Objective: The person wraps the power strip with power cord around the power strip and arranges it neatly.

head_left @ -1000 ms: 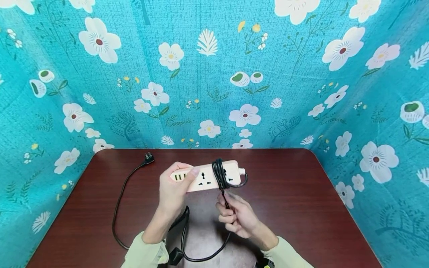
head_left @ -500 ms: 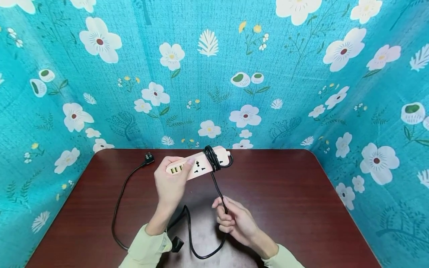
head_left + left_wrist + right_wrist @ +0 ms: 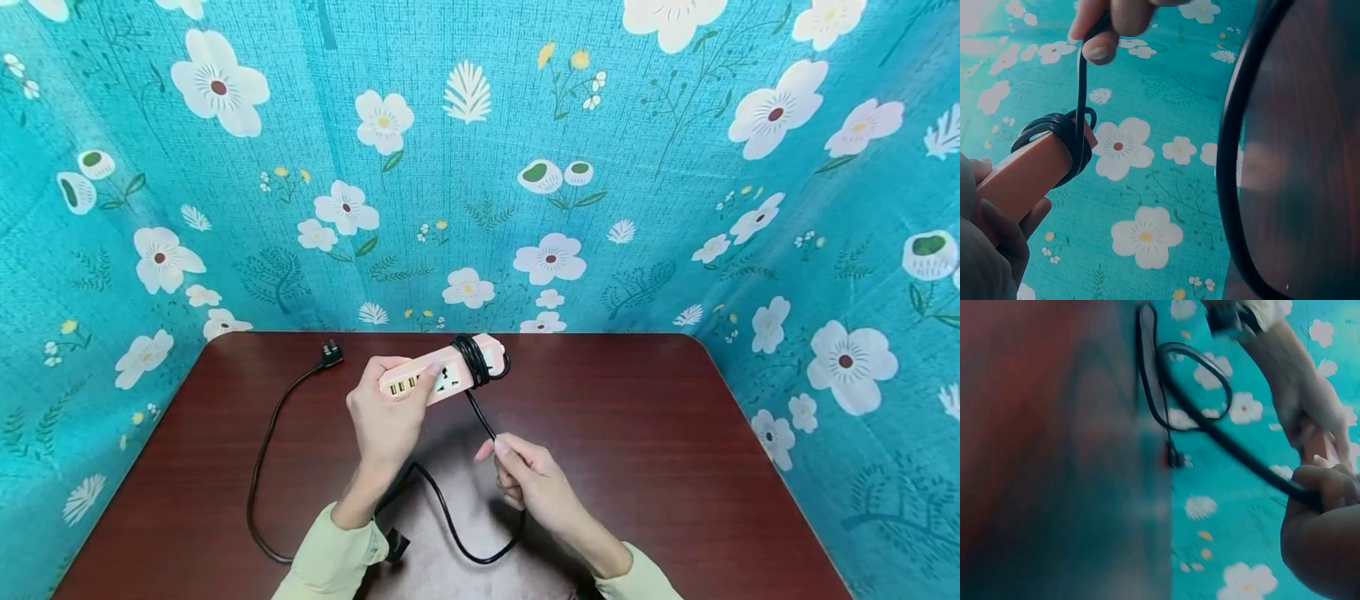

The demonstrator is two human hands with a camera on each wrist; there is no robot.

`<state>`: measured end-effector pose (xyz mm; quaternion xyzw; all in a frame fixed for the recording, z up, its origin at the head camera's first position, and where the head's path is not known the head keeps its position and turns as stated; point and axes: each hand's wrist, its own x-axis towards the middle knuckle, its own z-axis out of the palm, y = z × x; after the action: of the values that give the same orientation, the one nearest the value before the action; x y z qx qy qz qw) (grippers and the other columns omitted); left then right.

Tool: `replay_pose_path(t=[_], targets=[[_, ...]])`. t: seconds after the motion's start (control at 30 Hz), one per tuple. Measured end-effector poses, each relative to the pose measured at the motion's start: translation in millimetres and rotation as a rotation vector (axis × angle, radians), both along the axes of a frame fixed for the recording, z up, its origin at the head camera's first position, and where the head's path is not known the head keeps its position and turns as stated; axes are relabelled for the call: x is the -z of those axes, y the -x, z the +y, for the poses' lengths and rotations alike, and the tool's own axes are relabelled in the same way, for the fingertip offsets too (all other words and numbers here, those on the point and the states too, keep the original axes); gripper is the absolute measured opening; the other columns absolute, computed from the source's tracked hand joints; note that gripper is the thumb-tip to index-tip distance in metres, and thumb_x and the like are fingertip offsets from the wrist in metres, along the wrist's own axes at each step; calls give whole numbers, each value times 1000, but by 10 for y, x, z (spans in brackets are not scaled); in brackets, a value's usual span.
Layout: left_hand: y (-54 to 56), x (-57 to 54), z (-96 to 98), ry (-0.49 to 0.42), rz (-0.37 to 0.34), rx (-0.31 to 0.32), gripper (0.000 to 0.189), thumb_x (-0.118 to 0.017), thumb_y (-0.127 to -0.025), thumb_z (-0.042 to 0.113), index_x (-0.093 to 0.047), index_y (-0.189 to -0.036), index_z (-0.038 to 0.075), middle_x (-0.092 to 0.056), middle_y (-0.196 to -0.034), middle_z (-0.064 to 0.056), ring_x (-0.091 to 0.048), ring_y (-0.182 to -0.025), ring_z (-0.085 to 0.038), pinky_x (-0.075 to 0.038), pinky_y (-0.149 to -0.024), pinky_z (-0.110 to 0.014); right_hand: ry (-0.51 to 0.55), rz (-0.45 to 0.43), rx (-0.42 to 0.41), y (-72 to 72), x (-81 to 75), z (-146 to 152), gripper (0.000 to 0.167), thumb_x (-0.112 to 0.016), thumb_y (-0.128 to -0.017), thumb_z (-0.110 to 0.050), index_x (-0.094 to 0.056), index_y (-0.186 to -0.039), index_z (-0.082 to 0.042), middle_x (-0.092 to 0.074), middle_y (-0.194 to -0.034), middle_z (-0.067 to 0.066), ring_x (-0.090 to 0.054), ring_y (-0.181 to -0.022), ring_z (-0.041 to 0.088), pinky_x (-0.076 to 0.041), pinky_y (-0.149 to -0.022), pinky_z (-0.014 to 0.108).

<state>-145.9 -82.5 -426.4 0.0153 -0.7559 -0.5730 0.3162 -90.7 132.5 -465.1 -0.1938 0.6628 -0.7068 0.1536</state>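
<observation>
A person's left hand [image 3: 386, 421] clamps its grip on the near end of a pale pink power strip [image 3: 453, 364], thumb across the socket face, holding it raised above the table [image 3: 637, 433] with its far end angled toward 2 o'clock. The right hand [image 3: 543, 487], at 5 o'clock from the strip, pinches a black cord [image 3: 482, 415] between thumb and fingers. Several turns of the cord form a coil [image 3: 472, 360] around the strip's far end, and a stretch slants from there to the right hand. Below, the cord sags toward 7 o'clock and passes behind the left forearm; a plug [image 3: 330, 354] lies at 9 o'clock from the strip. Turquoise floral fabric [image 3: 450, 200] rises at 12 o'clock beyond.
</observation>
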Motion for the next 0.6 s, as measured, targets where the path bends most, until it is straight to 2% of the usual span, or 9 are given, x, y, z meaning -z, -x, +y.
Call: replay_pose_path(t=[0.13,0.27,0.37,0.53,0.6], targets=[[-11,45,-1,56,31,4,38,-94,-79,31,-70,-101,10,-73,-71,-7,-62,-54,-4,-48,-45,-19,-260,200,128,46,-82,80,30,-44,-114,-22,-69,-109,-7,-37,-64,-7,-34,-53,-1,-34,-46,21],[-21,54,18,110,77,5,40,-95,-78,29,-69,-100,9,-73,-72,-7,-62,-56,-8,-47,-47,-18,-427,368,207,72,-175,145,22,-52,-111,-22,-71,-101,-24,-44,-67,-13,-36,-58,-4,-38,-54,19],[-23,63,36,168,134,-7,41,-96,-76,27,-68,-99,7,-72,-71,-8,-62,-57,-11,-45,-48,-18,-495,497,206,82,-230,170,18,-56,-110,-21,-69,-98,-27,-42,-67,-16,-33,-58,-6,-36,-54,16],[-37,105,60,315,256,-13,42,-95,-74,21,-66,-99,4,-70,-74,-11,-63,-60,-16,-48,-51,-24,-609,735,175,102,-331,215,13,-61,-107,-15,-64,-96,-21,-33,-64,-16,-27,-56,-10,-28,-51,9],[-57,117,63,373,296,1,42,-94,-74,20,-65,-99,2,-70,-76,-12,-65,-62,-18,-51,-51,-28,-672,828,174,118,-390,248,10,-63,-105,-12,-65,-98,-19,-35,-65,-16,-27,-57,-10,-28,-52,7]])
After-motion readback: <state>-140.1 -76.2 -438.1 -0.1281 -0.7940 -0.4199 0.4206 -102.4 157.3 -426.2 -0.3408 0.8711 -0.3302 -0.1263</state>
